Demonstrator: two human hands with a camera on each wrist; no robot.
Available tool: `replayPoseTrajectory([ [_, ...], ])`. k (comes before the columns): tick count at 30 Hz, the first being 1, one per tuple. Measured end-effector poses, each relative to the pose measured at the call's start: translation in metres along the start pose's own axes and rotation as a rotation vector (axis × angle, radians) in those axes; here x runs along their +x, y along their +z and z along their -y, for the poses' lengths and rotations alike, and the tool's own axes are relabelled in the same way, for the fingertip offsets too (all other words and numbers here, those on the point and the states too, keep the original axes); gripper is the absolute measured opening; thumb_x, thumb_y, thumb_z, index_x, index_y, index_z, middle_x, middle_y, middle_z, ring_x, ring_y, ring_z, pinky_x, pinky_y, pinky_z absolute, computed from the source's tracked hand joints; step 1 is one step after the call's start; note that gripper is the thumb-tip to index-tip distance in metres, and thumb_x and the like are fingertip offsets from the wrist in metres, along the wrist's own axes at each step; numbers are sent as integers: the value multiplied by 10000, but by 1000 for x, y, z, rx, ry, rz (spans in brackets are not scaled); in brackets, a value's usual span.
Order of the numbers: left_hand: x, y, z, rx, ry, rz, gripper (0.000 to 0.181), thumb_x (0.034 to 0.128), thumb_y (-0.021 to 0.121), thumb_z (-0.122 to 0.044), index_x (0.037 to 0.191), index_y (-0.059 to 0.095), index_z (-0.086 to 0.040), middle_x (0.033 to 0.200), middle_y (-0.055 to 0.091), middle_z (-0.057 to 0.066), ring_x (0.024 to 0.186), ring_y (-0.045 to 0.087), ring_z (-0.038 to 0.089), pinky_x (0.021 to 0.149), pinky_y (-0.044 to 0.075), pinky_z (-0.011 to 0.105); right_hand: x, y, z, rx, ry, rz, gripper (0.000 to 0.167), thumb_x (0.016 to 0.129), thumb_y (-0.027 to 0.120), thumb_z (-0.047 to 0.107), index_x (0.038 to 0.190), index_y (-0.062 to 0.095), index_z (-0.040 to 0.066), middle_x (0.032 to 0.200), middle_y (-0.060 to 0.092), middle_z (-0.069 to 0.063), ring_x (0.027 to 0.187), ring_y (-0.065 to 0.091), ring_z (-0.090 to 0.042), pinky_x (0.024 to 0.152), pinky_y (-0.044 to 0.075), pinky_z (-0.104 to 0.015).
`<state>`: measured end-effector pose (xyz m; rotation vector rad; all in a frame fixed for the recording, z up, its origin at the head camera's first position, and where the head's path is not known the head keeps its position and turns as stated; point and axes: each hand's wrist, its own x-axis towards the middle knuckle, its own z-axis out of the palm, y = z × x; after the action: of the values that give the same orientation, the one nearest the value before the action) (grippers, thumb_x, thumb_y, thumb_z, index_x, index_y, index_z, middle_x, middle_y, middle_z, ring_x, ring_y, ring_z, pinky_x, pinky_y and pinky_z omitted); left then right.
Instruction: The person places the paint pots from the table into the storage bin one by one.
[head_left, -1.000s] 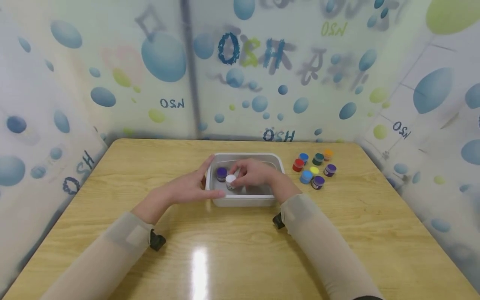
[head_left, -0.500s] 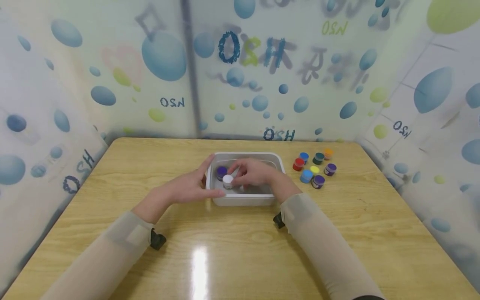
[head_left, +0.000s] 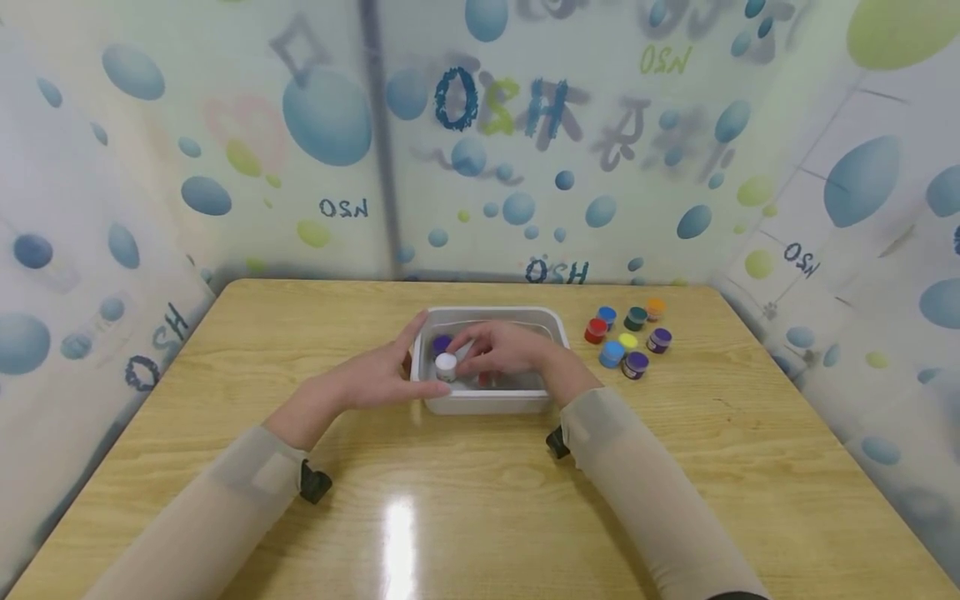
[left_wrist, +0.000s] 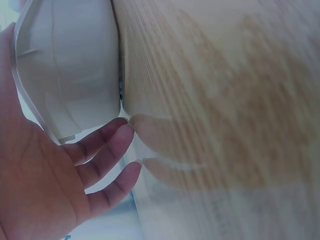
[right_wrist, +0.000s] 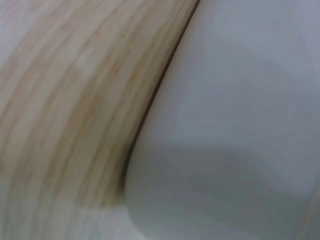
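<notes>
My right hand [head_left: 504, 347] reaches into a white rectangular plastic tub [head_left: 491, 403] and pinches a small paint jar with a white lid [head_left: 446, 364] between thumb and fingers. This jar is upright at the tub's left front. Just behind it, a purple-lidded jar [head_left: 441, 344] stands inside the tub, partly hidden. My left hand [head_left: 378, 375] lies spread against the tub's left end, its thumb along the front rim. In the left wrist view, fairly straight fingers [left_wrist: 107, 152] lie beside the tub's outer wall [left_wrist: 85, 65]. Only the tub's outside [right_wrist: 235, 125] and tabletop show in the right wrist view.
Right of the tub, several small jars stand grouped on the wooden table [head_left: 480, 492]: red [head_left: 596, 331], light blue [head_left: 611, 354], yellow [head_left: 628, 341], dark green [head_left: 635, 318], orange [head_left: 656, 309] and purple [head_left: 635, 365] among them. A patterned wall [head_left: 480, 192] rises behind the table.
The white-lidded jar has shifted left and slightly toward the front inside the tub, with my right hand following a little. My left hand keeps its place at the tub's end.
</notes>
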<state>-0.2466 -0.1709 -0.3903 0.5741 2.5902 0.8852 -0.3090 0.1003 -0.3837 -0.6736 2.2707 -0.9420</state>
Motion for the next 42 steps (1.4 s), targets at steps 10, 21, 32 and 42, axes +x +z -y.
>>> replayPoseTrajectory([
  [10, 1, 1, 1, -9, 3, -4, 1308, 914, 712, -804, 1761, -156, -316, 1291, 686, 106, 1140, 666, 221, 1012, 541, 460, 0, 0, 0, 16, -13, 27, 392, 1054, 770, 279, 1438, 699, 248, 1147, 827, 20, 893, 773, -222, 815, 614, -344],
  [21, 1, -1, 1, 4, -4, 1, 1303, 910, 708, -812, 1752, -172, -350, 1275, 686, 91, 1129, 662, 212, 980, 544, 431, 0, -2, -1, 2, -34, -5, 357, 1048, 771, 282, 1399, 723, 232, 1145, 820, 15, 885, 775, -224, 795, 609, -350],
  [32, 2, 3, 6, 8, -2, -7, 1310, 904, 722, -805, 1766, -136, -318, 1269, 689, 99, 1121, 660, 215, 931, 556, 414, -16, -5, 7, 36, -193, -136, 413, 1075, 739, 300, 1450, 710, 129, 1244, 812, -108, 951, 774, -381, 891, 628, -540],
  [42, 4, 2, 5, 11, 12, -29, 1300, 904, 736, -789, 1766, -125, -336, 1273, 687, 98, 1139, 655, 226, 965, 545, 440, -61, -21, -5, 98, -225, -269, 324, 1060, 764, 281, 1369, 764, 186, 1177, 785, -229, 944, 717, -514, 867, 593, -604],
])
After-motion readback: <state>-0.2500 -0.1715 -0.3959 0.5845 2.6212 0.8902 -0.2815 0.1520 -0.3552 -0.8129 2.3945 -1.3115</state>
